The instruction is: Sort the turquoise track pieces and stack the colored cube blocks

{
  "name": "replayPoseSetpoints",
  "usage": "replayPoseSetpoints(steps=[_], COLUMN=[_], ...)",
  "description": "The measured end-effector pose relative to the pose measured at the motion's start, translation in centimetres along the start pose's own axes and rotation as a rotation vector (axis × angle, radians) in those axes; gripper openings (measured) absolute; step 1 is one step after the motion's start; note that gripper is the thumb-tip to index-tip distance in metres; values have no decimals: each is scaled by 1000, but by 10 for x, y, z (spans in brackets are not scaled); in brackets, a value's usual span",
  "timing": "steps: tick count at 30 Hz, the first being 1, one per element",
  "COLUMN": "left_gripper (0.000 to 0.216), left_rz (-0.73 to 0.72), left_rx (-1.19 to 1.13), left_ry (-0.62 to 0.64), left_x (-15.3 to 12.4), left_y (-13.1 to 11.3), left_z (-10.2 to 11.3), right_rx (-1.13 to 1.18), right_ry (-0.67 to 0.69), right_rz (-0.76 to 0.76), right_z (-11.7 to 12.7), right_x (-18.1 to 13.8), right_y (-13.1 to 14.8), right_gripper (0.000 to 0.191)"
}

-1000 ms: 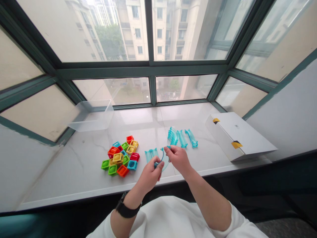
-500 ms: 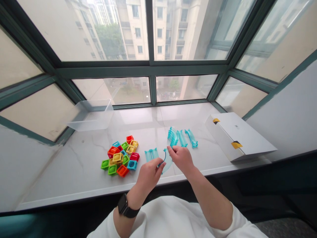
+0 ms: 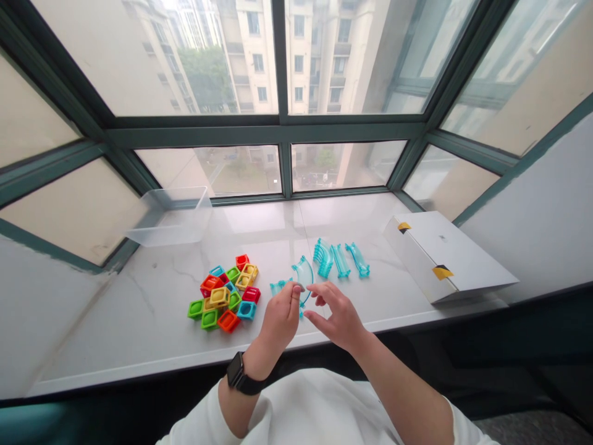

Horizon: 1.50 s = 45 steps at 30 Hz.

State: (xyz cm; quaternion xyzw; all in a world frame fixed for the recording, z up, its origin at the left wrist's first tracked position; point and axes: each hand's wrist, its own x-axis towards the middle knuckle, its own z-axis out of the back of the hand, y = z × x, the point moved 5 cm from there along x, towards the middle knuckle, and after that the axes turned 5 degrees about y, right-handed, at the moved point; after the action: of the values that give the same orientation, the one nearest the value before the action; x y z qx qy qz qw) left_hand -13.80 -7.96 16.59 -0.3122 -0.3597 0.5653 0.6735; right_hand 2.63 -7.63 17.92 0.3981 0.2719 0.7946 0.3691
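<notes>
My left hand [image 3: 283, 314] pinches a curved, clear teal track piece [image 3: 303, 275] and holds it upright above the marble sill. My right hand [image 3: 337, 313] hovers just right of it, fingers spread, holding nothing. Another teal track piece [image 3: 278, 287] lies flat behind my left hand, partly hidden. Several more teal track pieces [image 3: 340, 258] lie in a row farther back to the right. A heap of coloured square blocks [image 3: 227, 292] sits to the left of my hands.
A clear plastic tub [image 3: 172, 216] stands at the back left by the window. A white cardboard box [image 3: 445, 254] lies at the right end of the marble sill [image 3: 139, 321]. Window frames close off the far side.
My left hand has raised the curved track piece and turned it upright. My right hand has let go of it and opened.
</notes>
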Motion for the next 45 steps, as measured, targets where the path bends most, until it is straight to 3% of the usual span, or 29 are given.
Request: replayPoseSetpoints(steps=[7,20,32,45], left_gripper=[37,40,17,17], left_rz=[-14,-28,-55,-93], left_rx=[-125,-109,-89,-21], left_ry=[121,193,30,-6], left_x=[14,50,96,132], left_y=[-9,-8,20,39], left_z=[-21,-50,-47,-70], right_rx=[-26,-141,-236,-230], right_ry=[-127,-147,-260,-152], right_rz=[33,23,-18,-58], right_z=[16,37,67,44], right_x=[-3,-3,27,48], right_y=[-11,-51,-100,-138], right_gripper=[25,18,16,18])
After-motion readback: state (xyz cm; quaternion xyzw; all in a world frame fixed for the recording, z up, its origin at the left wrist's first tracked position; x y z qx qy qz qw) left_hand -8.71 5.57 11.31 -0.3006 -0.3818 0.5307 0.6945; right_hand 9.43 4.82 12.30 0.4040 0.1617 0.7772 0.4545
